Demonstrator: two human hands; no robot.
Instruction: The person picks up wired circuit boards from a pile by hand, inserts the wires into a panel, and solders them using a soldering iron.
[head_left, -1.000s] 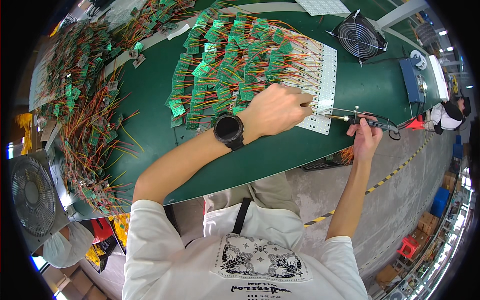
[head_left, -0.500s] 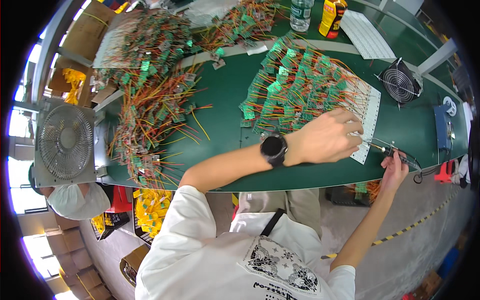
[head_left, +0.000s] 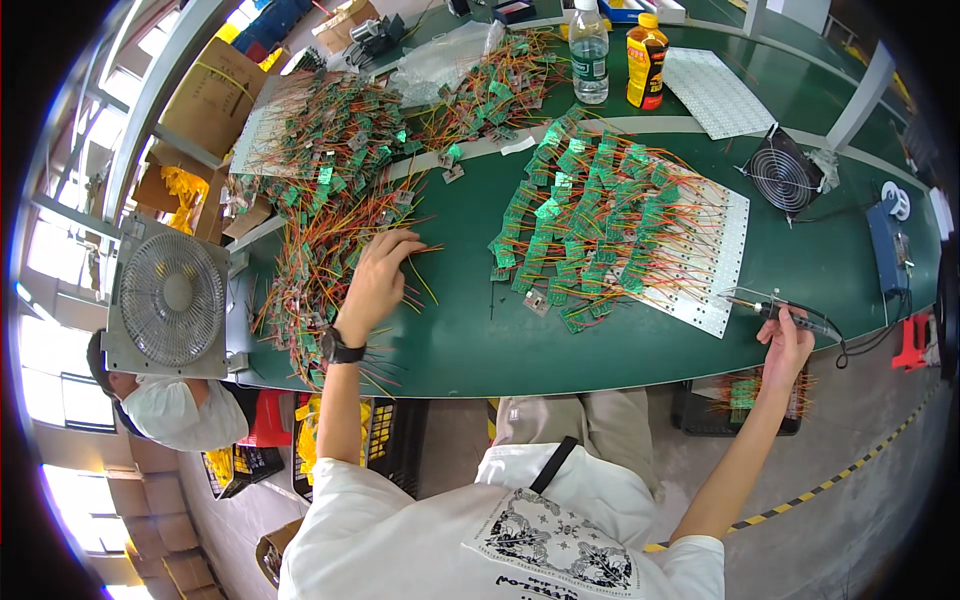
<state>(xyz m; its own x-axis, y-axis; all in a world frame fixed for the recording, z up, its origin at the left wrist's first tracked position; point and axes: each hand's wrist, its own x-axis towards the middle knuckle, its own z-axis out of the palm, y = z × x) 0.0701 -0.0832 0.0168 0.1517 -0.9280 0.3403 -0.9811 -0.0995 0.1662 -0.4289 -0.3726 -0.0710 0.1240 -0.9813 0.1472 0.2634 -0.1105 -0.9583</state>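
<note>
My left hand (head_left: 377, 283) is over the inner edge of a heap of small green circuit boards with red and yellow wires (head_left: 300, 270). Its fingers curve apart from the thumb, close to loose wire ends, and nothing shows in them. On the right, my right hand (head_left: 788, 338) is closed around a soldering iron (head_left: 812, 321), whose tip points left at the edge of a white perforated board (head_left: 712, 265). Rows of wired green circuit boards (head_left: 600, 215) lie along that board, their wires running onto it. One loose small board (head_left: 537, 303) sits at their near end.
A clear bottle (head_left: 589, 65) and a yellow-capped bottle (head_left: 647, 65) stand at the back. A round-grilled fan (head_left: 783, 175) and a blue box-shaped unit (head_left: 886, 248) are at the right. A larger fan (head_left: 172, 295) stands left, near another person (head_left: 175, 408).
My left hand has moved from the white perforated board across to the left heap of wired circuit boards. My right hand keeps the soldering iron in nearly the same place. The view has shifted slightly.
</note>
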